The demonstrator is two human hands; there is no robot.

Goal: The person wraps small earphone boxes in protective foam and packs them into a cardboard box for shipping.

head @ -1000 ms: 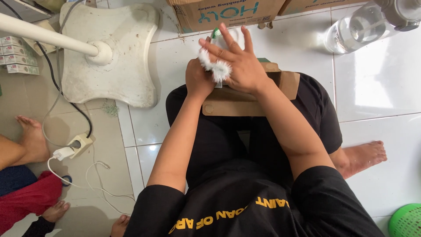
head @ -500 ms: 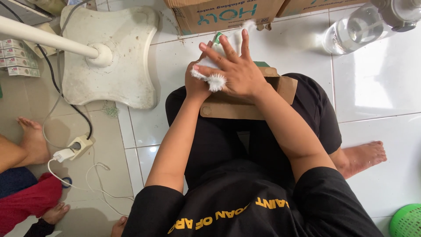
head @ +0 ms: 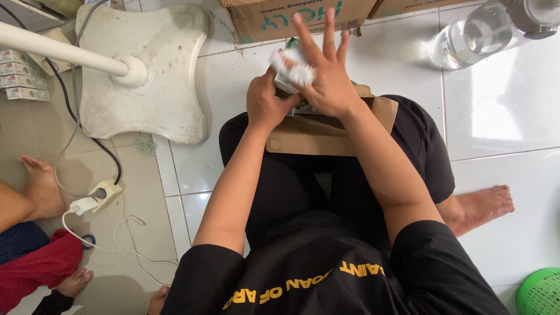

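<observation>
My left hand [head: 265,105] is closed around a small white object [head: 286,81] held over a brown cardboard piece [head: 326,131] that lies across my lap. My right hand [head: 326,70] hovers over the same object with its fingers spread wide, and a fluffy white tuft [head: 300,74] sits against its palm side. Most of the white object is hidden by both hands, so its exact shape is unclear.
A white fan base [head: 146,70] and pole [head: 52,49] stand at the left. Cardboard boxes [head: 297,17] lie ahead, a clear water bottle [head: 478,32] at the right, a green basket [head: 539,291] bottom right. A power strip with cables [head: 96,195] and another person's feet [head: 41,186] are at left.
My right hand has lifted and opened its fingers wider, and both hands with the white object have shifted slightly forward.
</observation>
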